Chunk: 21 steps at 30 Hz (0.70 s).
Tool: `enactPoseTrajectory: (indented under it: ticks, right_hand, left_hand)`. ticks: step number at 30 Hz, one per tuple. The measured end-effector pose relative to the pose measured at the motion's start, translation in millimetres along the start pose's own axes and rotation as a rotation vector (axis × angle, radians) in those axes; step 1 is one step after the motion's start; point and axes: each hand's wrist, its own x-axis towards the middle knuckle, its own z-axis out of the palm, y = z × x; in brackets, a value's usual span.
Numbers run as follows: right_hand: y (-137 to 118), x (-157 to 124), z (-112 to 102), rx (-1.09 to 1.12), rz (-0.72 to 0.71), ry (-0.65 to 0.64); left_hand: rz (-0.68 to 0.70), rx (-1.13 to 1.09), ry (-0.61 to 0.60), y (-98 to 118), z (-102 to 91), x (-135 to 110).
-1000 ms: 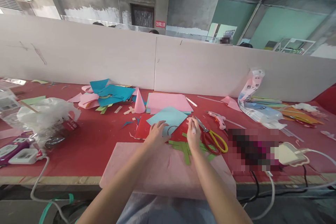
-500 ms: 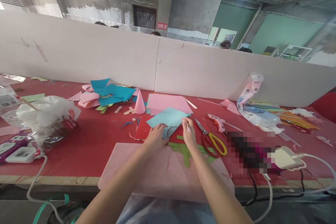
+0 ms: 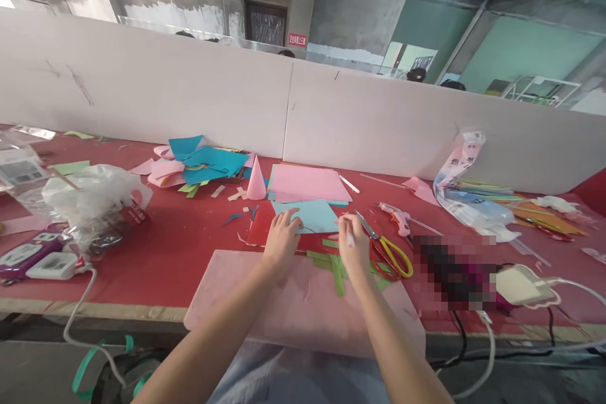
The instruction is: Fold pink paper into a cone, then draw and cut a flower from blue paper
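A light blue craft sheet (image 3: 316, 214) is over a red sheet (image 3: 259, 227), with a dark curved line near its lower edge. My left hand (image 3: 283, 233) is at the sheet's left side, its fingers curled and closed on the edge. At the right corner is my right hand (image 3: 353, 241), closed around a slim white pen (image 3: 350, 238) whose far end is hidden by the fingers. Green strips (image 3: 338, 271) lie just below the hands, partly on a pale pink board (image 3: 265, 303). Scissors (image 3: 392, 255) with yellow and red handles rest right of my right hand.
Behind the sheet are stacked pink sheets (image 3: 310, 183) and a pink cone (image 3: 256, 180). A pink glue gun (image 3: 398, 218) lies at right, near a plastic package (image 3: 473, 202). Blue and pink scraps (image 3: 203, 164) and a plastic bag (image 3: 99, 202) are at left. A white partition (image 3: 189, 101) closes the back.
The light blue sheet has turned, its lower point no longer showing between my hands. My left hand went from resting on it to gripping its edge. The view shifted slightly.
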Motion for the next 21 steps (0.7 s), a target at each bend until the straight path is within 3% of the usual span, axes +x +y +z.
enactPoseTrajectory:
  ticks: [5,8,12,16,21]
  right_hand:
    - [29.6,19.9,-30.7,0.183,0.183,0.064]
    - [41.0,28.5,-36.9,0.286,0.331,-0.023]
    - [38.9,31.4,-30.0,0.539,0.504,-0.197]
    - [36.5,33.2,-26.2,0.673,0.507,-0.16]
    - [49.5,36.8,-29.0,0.485,0.409,-0.076]
  left_hand:
    - [-0.079,-0.129,0.077,-8.2,-2.3,3.6]
    - [-0.13,-0.238,0.121,-13.0,-1.2,5.9]
    - [-0.122,-0.334,0.158,-13.9,-1.4,7.4]
    - [-0.047,-0.341,0.131,-9.9,-3.0,7.5]
    - [-0.057,-0.41,0.091,-6.6,-3.0,7.5]
